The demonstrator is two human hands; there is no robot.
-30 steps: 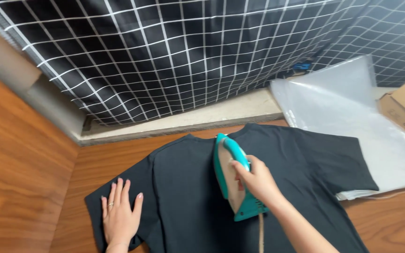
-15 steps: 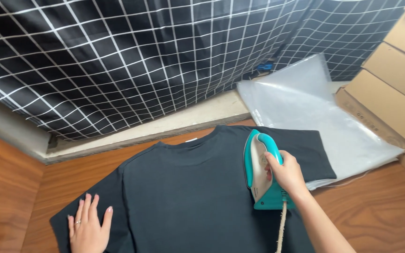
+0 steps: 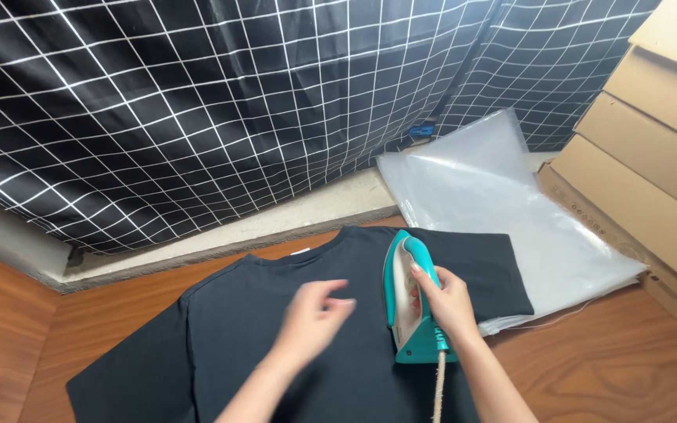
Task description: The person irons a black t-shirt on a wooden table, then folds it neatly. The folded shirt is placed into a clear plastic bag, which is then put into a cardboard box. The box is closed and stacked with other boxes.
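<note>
On black T-shirt (image 3: 276, 337) | right hand (image 3: 447, 301) grips teal iron (image 3: 410, 301) | clear bag (image 3: 503, 211) beside

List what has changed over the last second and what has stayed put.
The left hand lifted off the lower left part of the black T-shirt and moved toward its middle, now blurred beside the teal iron. The iron shifted rightward across the shirt toward its right sleeve. Unchanged: the right hand grips the iron's handle, the shirt lies flat on the wooden surface, and the clear plastic bags lie where they were.

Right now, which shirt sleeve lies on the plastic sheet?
The sleeve right of the iron; it overlaps the plastic sheet. The other sleeve lies on wood.
</note>
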